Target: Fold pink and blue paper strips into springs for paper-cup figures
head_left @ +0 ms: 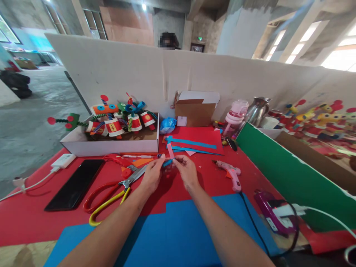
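Note:
Near the middle of the red table, my left hand and my right hand pinch a small piece made of a pink strip and a blue strip. The pink strip sticks up between my fingertips, and the blue part lies crosswise just below it. Scissors with red and yellow handles lie beside my left hand. To the right of my right hand rests a pink glue gun. Blue paper strips lie on red paper behind my hands.
A white box of paper-cup figures stands back left, a phone before it. At right are a green box and a purple power strip. A pink bottle and brown box stand behind. Someone's head shows over the partition.

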`<state>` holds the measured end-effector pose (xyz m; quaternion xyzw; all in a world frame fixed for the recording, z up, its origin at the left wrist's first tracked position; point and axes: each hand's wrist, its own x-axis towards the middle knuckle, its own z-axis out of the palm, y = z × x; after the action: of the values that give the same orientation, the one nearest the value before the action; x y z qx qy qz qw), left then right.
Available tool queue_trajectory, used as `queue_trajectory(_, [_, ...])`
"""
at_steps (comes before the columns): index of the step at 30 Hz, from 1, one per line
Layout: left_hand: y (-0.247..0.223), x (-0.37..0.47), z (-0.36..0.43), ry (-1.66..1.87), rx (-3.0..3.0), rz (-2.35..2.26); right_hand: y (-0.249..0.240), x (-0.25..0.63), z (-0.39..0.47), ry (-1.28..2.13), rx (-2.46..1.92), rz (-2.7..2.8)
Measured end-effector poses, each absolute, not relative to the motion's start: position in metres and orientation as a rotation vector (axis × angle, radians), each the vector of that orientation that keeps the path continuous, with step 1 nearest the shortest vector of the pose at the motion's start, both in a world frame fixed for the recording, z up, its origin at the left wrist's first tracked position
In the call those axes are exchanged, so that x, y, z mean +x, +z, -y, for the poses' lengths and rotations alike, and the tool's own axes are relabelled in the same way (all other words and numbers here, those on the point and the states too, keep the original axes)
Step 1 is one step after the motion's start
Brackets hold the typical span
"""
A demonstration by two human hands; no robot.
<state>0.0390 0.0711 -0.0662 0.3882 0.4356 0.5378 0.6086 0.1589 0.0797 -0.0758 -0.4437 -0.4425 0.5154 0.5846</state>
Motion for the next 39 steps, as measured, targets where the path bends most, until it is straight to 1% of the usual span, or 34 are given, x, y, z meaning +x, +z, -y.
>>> queue_trajectory(3, [-0.063, 0.040, -0.069, 1.237, 0.864, -0.956, -0.076, 0.157, -0.079, 1.231, -1.033, 0.971])
queue_trajectory(12, [-0.068, 0.034, -0.074, 1.316, 0.982, -1.195, -0.076, 0.153, -0.075, 1.389, -1.003, 0.932])
queue_trajectory(22, [-0.067, 0.032, -0.074, 1.320, 1.157, -1.300, -0.081, 0.157, -0.081, 1.293, -1.066, 0.931])
queue_trajectory(30, [-0.061, 0.035, -0.072, 1.380, 1.292, -1.205, -0.080, 0.161, -0.085, 1.229, -0.957, 1.053])
queue_trajectory(39, [-0.057, 0.037, -0.067, 1.465, 1.415, -1.197, -0.071, 0.162, -0.084, 1.389, -0.752, 0.919])
